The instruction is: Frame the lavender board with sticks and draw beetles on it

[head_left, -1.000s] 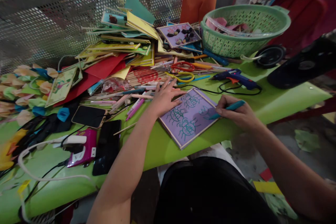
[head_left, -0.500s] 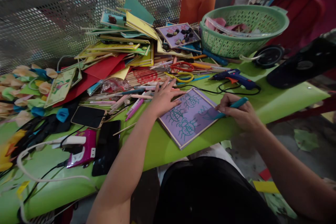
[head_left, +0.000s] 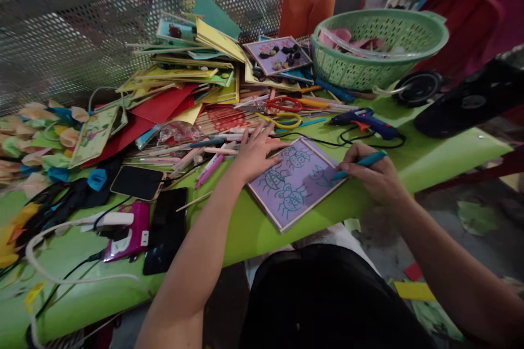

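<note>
A purple card (head_left: 273, 196) edged with thin wooden sticks lies on the green table (head_left: 245, 234). Several bug-like figures are drawn on it in teal lines, with a leafy shape near its right corner. My right hand (head_left: 368, 172) grips a teal marker pen (head_left: 371, 158), its tip down at the card's right part. My left hand (head_left: 257, 154) lies flat with fingers spread, the thumb over the card's upper left edge and the fingertips close to loose pens. Yellow-handled scissors (head_left: 282, 121) lie just beyond those fingers.
Behind, a blue glue gun (head_left: 368, 121) with its black cord and a green basket (head_left: 380, 68) stand at the right. Framed cards and coloured paper (head_left: 164, 103) are heaped at the back. A phone (head_left: 137, 182), a pink power bank (head_left: 129, 229) and cables lie left.
My right hand has shifted very slightly with the marker pen at the card's right side, and the leafy drawing there shows a little more. My left hand has stayed in place.
</note>
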`<state>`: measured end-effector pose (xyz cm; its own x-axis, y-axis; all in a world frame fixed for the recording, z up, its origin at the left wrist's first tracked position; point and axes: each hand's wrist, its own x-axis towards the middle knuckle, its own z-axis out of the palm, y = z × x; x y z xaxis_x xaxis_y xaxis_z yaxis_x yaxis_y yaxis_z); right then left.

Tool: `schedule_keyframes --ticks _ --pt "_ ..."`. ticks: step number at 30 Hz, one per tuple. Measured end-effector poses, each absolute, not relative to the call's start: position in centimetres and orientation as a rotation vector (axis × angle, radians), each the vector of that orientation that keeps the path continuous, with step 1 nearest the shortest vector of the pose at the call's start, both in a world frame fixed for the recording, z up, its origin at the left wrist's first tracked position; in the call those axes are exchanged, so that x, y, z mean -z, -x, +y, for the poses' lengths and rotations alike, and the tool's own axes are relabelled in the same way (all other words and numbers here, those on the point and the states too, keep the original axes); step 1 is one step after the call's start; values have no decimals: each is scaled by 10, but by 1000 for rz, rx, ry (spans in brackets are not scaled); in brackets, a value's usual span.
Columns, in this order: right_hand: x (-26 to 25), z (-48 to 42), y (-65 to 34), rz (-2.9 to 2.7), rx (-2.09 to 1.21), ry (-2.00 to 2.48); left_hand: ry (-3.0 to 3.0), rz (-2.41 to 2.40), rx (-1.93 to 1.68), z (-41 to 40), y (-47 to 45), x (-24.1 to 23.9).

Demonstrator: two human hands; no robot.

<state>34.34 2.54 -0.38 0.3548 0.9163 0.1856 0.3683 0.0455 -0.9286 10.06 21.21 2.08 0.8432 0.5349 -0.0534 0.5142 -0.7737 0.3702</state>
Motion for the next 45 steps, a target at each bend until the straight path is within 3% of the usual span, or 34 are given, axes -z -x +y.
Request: schedule_keyframes --ticks 20,45 --pt "2 28 -339 -1147 -443 1571 -2644 774 -162 213 -101 -15" --pt "-4 25 -338 -1120 -795 1521 -2634 789 -70 211 -101 -21"
